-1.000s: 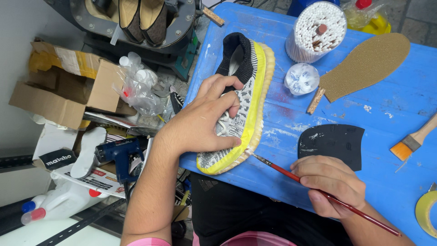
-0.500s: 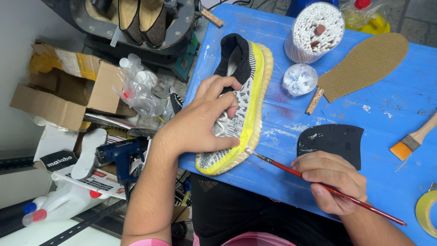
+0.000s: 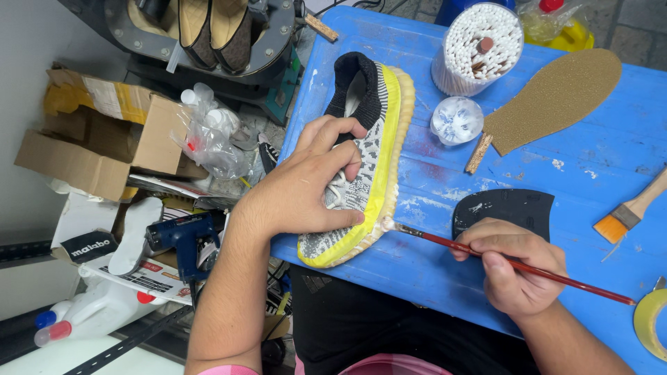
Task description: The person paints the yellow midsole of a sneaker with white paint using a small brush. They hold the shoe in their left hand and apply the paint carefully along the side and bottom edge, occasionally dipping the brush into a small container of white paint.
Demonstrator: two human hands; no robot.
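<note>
A grey-and-white knit sneaker [image 3: 367, 149] with a black collar and a yellow strip along its pale sole lies on its side on the blue table [image 3: 431, 278]. My left hand [image 3: 306, 184] presses down on its upper and holds it still. My right hand [image 3: 514, 267] grips a thin red-handled paintbrush [image 3: 556, 273] like a pen. The brush tip touches the sole edge near the toe. A black rubber sole piece [image 3: 504, 207] lies just behind my right hand.
A tub of cotton swabs [image 3: 479, 45], a small clear lid [image 3: 456, 119], a tan insole [image 3: 556, 101], a flat orange-bristled brush [image 3: 629, 212] and a tape roll [image 3: 652, 323] sit on the table. Cardboard boxes [image 3: 90, 135], a blue power tool [image 3: 184, 232] and a plastic bag [image 3: 208, 135] lie on the floor at left.
The brush tip has slid along the sole edge toward the toe. My left hand stays on the sneaker.
</note>
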